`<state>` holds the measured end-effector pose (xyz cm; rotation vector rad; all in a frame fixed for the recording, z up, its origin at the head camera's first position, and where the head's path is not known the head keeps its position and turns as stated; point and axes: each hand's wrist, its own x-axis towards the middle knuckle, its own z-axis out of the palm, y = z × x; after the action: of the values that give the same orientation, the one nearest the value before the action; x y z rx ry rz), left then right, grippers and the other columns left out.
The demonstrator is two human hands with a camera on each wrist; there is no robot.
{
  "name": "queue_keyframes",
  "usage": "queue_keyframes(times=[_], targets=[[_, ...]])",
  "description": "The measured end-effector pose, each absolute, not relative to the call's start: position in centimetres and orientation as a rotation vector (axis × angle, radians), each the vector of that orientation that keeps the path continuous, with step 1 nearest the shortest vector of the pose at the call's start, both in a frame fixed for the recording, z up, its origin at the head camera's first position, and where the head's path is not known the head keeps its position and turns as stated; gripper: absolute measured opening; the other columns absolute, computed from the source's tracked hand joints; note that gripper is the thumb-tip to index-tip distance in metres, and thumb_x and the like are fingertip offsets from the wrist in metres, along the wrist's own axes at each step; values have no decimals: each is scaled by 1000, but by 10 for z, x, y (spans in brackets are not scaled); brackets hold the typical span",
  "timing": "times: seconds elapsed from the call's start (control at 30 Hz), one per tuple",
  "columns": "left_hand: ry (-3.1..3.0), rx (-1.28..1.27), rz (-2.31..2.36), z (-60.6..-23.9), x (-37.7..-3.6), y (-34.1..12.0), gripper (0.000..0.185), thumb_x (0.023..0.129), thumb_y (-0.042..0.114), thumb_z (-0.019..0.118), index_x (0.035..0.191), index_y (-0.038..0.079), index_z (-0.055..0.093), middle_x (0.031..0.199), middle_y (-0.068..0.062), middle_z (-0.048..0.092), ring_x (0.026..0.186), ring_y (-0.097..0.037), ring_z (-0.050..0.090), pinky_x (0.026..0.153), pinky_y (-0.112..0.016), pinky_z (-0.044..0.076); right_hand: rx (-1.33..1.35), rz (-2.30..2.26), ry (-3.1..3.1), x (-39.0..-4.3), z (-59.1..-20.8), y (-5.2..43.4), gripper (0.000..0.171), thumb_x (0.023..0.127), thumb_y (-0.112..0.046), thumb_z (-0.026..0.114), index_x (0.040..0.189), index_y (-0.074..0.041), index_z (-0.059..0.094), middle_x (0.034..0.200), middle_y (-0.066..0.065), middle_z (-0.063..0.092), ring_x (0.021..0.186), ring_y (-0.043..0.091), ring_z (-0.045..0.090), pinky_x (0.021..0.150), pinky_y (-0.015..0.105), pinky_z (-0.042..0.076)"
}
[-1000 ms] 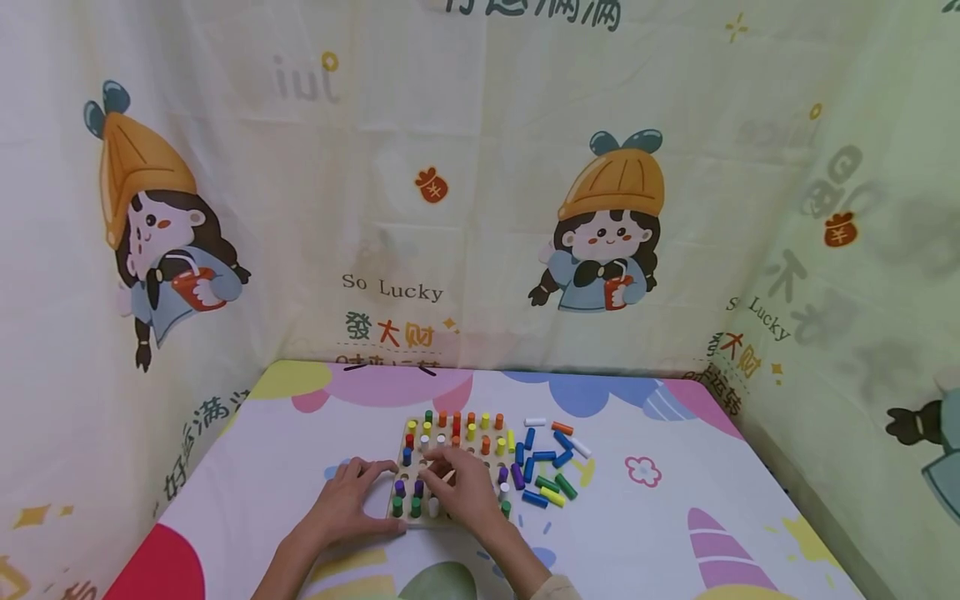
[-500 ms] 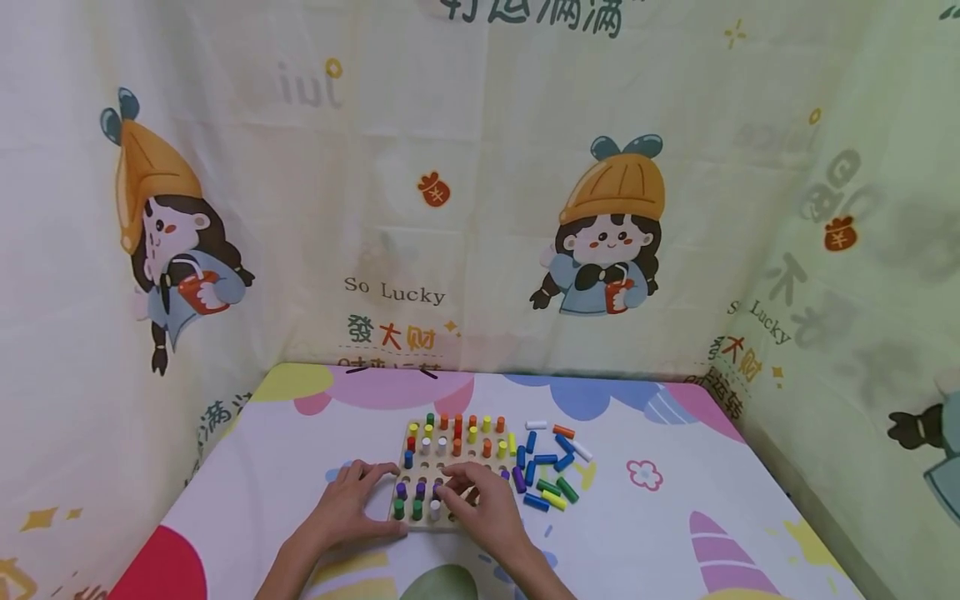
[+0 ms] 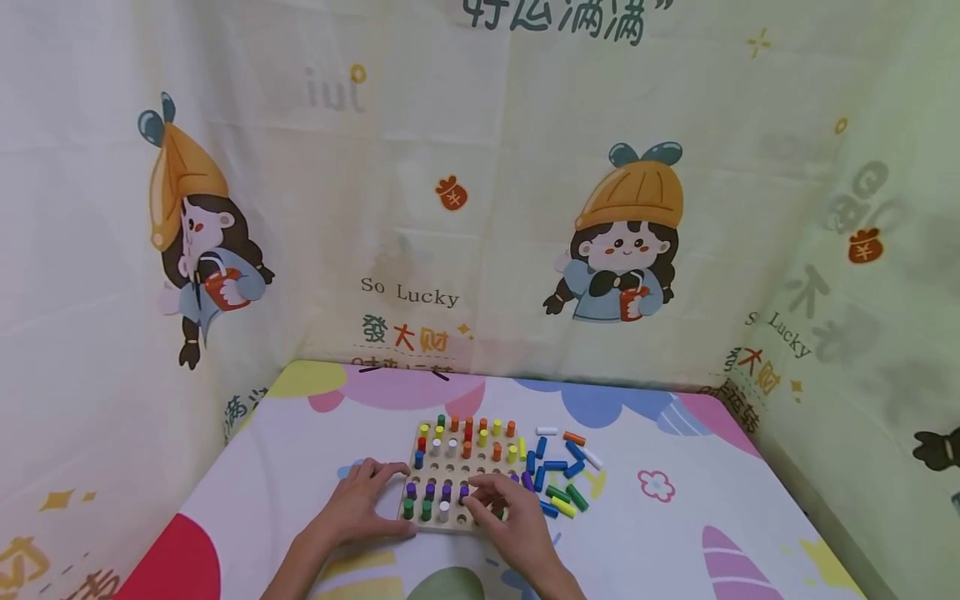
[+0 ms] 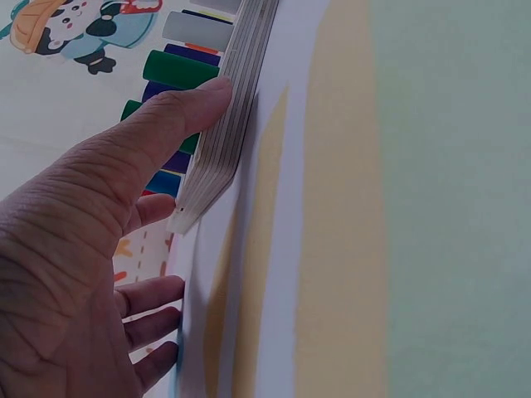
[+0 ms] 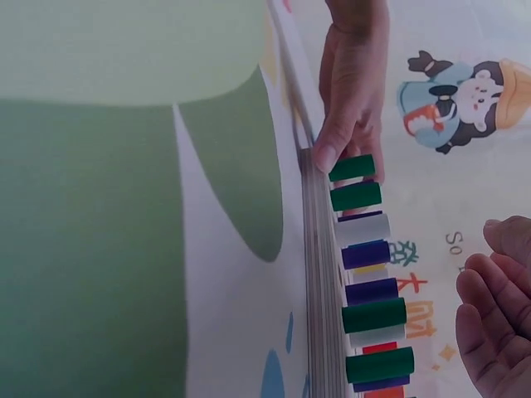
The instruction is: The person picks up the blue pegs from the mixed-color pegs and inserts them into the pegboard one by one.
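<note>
A wooden pegboard (image 3: 441,472) lies on the table with coloured round pegs in many holes. My left hand (image 3: 360,504) holds its left side. In the left wrist view its thumb (image 4: 207,95) presses the board's layered edge beside a green peg (image 4: 178,70); the other fingers spread near the corner. My right hand (image 3: 517,521) hovers over the board's front right part, thumb and forefinger by a purple peg (image 3: 464,493) in the second row. In the right wrist view the right hand (image 5: 502,307) has loosely bent fingers, nothing visible in them. Its palm hides several holes.
Loose pegs, mostly blue with some green, white, yellow, purple and orange, lie right of the board, such as a green peg (image 3: 577,497) and a white peg (image 3: 592,459). A printed cloth (image 3: 495,275) hangs behind and at both sides of the patterned table (image 3: 645,533).
My right hand has moved right along the purple row, and more purple pegs show left of its fingertips. The left hand keeps its place on the board; the head view has shifted slightly.
</note>
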<state>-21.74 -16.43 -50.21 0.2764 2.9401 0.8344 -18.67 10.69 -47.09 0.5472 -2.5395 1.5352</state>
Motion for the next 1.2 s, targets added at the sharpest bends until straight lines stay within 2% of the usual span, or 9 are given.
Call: queue_keyframes(times=[0.43,0.6,1.2], targets=[[2941,271,840,-505,-216,-165,88,63,68,87,136,29,59,119,-4,51,113,-29,48,100,-60,43,561,1476,-2584,-175,-473,124,23,96,-23,73,113,-7,72,92,-8,72,79,0,62,68,23,55],[2946,266,830,-504,-216,-166,88,63,67,88,136,28,59,118,-3,50,111,-28,48,98,-58,44,548,1472,-2636,-172,-474,131,24,97,-21,72,115,-6,71,92,-8,70,79,0,60,70,22,55],[2942,269,826,-502,-218,-164,86,63,67,87,135,30,59,120,-4,50,111,-29,47,100,-60,43,443,1409,-2737,-168,-483,162,28,95,-25,74,118,-9,72,89,-11,69,77,1,59,69,21,54]])
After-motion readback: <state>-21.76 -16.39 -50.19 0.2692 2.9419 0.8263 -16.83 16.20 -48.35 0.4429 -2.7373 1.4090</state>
